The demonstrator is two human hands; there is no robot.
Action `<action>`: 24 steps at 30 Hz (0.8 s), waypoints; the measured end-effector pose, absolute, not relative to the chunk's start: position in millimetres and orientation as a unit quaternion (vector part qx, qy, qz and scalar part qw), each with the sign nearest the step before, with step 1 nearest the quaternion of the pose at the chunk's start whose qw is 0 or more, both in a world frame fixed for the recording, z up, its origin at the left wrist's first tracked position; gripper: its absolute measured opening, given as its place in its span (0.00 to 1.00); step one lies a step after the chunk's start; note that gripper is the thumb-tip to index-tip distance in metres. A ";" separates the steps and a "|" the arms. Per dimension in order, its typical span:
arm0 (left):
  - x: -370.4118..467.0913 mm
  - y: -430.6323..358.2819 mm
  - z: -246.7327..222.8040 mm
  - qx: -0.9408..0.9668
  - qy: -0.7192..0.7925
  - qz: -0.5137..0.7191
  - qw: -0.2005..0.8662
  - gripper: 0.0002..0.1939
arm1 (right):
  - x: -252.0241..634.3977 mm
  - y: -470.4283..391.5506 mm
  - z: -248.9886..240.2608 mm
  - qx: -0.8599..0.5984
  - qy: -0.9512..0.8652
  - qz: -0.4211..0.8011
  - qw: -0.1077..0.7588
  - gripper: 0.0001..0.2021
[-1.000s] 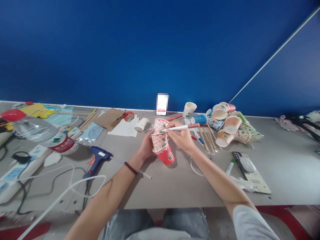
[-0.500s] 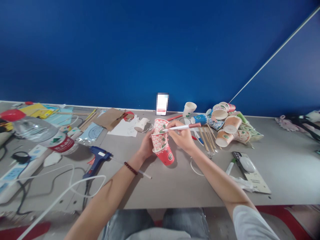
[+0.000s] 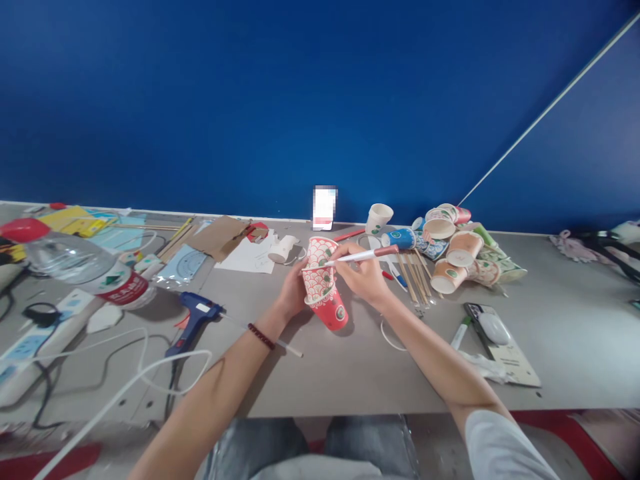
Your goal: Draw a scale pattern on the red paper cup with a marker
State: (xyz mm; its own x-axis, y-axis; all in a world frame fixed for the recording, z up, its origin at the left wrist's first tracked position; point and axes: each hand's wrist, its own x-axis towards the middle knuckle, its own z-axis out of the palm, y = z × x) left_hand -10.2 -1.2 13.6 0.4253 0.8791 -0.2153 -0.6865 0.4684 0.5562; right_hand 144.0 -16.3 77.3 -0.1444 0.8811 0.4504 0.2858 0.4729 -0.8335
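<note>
A stack of nested paper cups (image 3: 319,283), with red-and-white scallop patterns and a solid red lowest cup, tilts above the table in front of me. My left hand (image 3: 294,288) is closed around the left side of the stack; some of its fingers are hidden behind the cups. Between the fingers of my right hand (image 3: 364,275) is a white marker pen (image 3: 370,255) with a reddish-brown end. Its tip points left and meets the cups near the rim of the second one. Whether the tip leaves a mark is too small to tell.
A blue glue gun (image 3: 195,321) and a red-capped bottle (image 3: 107,270) lie to the left, among white cables. Behind the cups a phone (image 3: 324,210) leans on the blue wall. Toward the right are wooden sticks (image 3: 415,277), a pile of paper cups (image 3: 463,250) and a utility knife (image 3: 461,332).
The marker's brown end has shifted slightly left, and its tip has slid a little left and down along the cup rim. My left hand and the cups have hardly moved.
</note>
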 end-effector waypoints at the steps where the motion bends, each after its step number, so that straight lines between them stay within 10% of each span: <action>1: -10.2 -1.3 13.9 0.196 0.244 0.477 0.821 0.17 | 144.2 -16.1 77.5 -0.419 -0.695 0.296 0.503 0.04; 24: -10.7 -0.5 11.9 0.206 0.233 0.482 0.819 0.17 | 144.8 -15.5 76.8 -0.417 -0.694 0.301 0.504 0.05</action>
